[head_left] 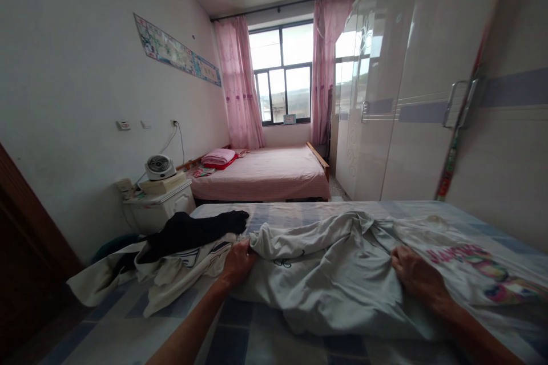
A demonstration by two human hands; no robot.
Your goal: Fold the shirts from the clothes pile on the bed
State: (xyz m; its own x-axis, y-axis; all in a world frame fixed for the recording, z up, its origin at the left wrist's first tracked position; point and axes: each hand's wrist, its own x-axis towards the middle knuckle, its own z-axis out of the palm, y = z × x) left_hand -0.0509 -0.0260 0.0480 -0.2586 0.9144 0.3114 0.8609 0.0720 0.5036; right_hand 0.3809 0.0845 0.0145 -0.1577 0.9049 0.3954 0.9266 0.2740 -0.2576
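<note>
A crumpled pale grey garment point(325, 274) lies across the checked bed sheet point(240, 342) in front of me. My left hand point(237, 262) is closed on the garment's left edge. My right hand point(413, 274) is closed on its cloth further right, fingers curled into the folds. A white T-shirt with a colourful print point(475, 265) lies under and right of the right hand. Left of my left hand sits a heap of clothes: a black piece point(192, 231) on top of white ones point(180, 274).
Beyond this bed stands a second bed with a pink cover point(265, 174) and a pink pillow point(219, 157). A white nightstand point(160, 205) with a small fan point(159, 166) is at the left wall. A glossy white wardrobe point(402, 108) fills the right side.
</note>
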